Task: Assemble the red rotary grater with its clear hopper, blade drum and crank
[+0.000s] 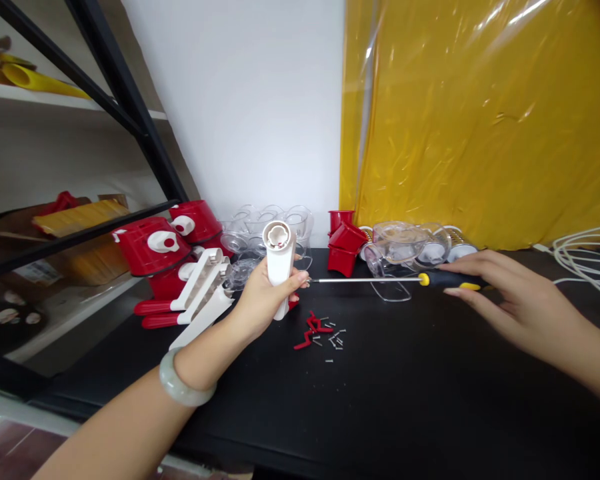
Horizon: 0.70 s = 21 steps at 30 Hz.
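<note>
My left hand [265,297] is closed around a white plastic crank handle [280,263], held upright with its round socket end on top. A long screwdriver [365,281] with a black and yellow grip is pinched at its handle by my right hand [500,293]. Its shaft lies level, and the tip reaches my left fingertips at the handle's side. Whether the tip sits in a screw is too small to tell. Below, small red plastic pieces [313,327] and several loose screws [337,340] lie on the black tabletop [405,387].
Red housings [153,247] and white handles with red grips [195,290] stand at the left beside a shelf rack [110,67]. Clear plastic parts [265,220], red hoppers [345,243] and metal drums [455,243] line the back. White cables [580,260] coil at right.
</note>
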Each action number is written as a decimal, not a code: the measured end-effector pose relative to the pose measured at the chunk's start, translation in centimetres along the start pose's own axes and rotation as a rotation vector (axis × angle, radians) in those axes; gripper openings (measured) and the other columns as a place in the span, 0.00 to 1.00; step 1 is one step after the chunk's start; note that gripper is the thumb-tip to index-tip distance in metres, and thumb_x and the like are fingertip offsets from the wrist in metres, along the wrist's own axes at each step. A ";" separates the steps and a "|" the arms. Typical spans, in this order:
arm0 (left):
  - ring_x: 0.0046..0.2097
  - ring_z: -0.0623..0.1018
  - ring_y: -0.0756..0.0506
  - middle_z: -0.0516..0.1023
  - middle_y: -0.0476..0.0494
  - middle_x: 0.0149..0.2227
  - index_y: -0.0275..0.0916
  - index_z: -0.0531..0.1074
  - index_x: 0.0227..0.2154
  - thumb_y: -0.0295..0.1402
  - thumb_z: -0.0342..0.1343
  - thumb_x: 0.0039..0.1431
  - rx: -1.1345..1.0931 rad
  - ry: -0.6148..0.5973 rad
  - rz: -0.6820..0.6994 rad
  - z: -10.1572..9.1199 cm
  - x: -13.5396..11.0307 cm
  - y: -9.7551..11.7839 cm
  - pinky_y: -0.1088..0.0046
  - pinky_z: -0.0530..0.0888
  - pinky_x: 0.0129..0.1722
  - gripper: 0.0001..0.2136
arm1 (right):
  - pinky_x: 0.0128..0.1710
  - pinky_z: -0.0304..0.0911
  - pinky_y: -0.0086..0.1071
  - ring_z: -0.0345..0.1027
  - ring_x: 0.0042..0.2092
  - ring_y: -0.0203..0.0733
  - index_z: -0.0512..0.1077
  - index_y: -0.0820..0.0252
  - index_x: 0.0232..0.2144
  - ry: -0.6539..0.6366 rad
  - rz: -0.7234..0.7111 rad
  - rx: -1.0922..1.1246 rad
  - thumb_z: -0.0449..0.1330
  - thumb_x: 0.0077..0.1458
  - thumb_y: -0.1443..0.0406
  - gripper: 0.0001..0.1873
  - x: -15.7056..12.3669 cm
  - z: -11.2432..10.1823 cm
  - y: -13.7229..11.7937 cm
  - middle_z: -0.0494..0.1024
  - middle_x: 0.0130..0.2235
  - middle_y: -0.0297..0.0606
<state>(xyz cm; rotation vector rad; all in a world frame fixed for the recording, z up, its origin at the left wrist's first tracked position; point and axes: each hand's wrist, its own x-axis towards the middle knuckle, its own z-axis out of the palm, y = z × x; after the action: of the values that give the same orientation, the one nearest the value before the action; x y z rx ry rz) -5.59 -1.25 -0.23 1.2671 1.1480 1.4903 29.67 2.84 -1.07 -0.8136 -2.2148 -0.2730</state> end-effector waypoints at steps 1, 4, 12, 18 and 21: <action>0.30 0.75 0.52 0.73 0.53 0.26 0.38 0.68 0.41 0.35 0.69 0.44 0.000 -0.001 0.002 0.0 0.0 0.0 0.83 0.70 0.22 0.22 | 0.45 0.64 0.32 0.69 0.45 0.41 0.68 0.52 0.47 0.000 -0.002 0.002 0.56 0.60 0.59 0.13 0.0 0.0 0.0 0.72 0.43 0.37; 0.30 0.76 0.51 0.73 0.52 0.26 0.38 0.68 0.42 0.35 0.69 0.44 0.000 0.004 0.003 0.0 0.0 0.0 0.82 0.70 0.22 0.22 | 0.45 0.63 0.32 0.69 0.45 0.41 0.68 0.52 0.47 0.001 -0.006 0.000 0.56 0.60 0.59 0.13 0.0 0.0 -0.1 0.72 0.44 0.37; 0.30 0.76 0.51 0.73 0.52 0.26 0.38 0.68 0.41 0.35 0.69 0.44 -0.009 0.014 -0.002 0.1 -0.1 0.2 0.83 0.70 0.22 0.22 | 0.45 0.64 0.32 0.69 0.45 0.41 0.68 0.51 0.48 -0.014 0.018 0.000 0.56 0.60 0.58 0.14 -0.1 0.0 0.1 0.72 0.44 0.37; 0.31 0.76 0.51 0.73 0.52 0.26 0.38 0.68 0.42 0.35 0.69 0.44 -0.004 0.026 -0.012 0.2 0.0 0.1 0.82 0.70 0.22 0.22 | 0.45 0.64 0.32 0.69 0.44 0.41 0.68 0.52 0.47 -0.008 0.005 -0.009 0.56 0.60 0.58 0.13 0.0 0.0 0.1 0.72 0.43 0.37; 0.31 0.77 0.50 0.73 0.52 0.26 0.38 0.69 0.42 0.35 0.69 0.44 0.002 0.034 -0.018 0.2 0.0 0.1 0.82 0.70 0.22 0.22 | 0.44 0.64 0.33 0.69 0.43 0.41 0.68 0.52 0.47 -0.006 -0.002 -0.011 0.56 0.60 0.58 0.13 0.1 0.0 0.1 0.72 0.43 0.37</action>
<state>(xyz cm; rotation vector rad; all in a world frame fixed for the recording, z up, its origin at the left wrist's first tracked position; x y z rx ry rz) -5.37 -1.29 -0.11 1.2341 1.1806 1.5035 29.69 2.91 -0.99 -0.8191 -2.2214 -0.2844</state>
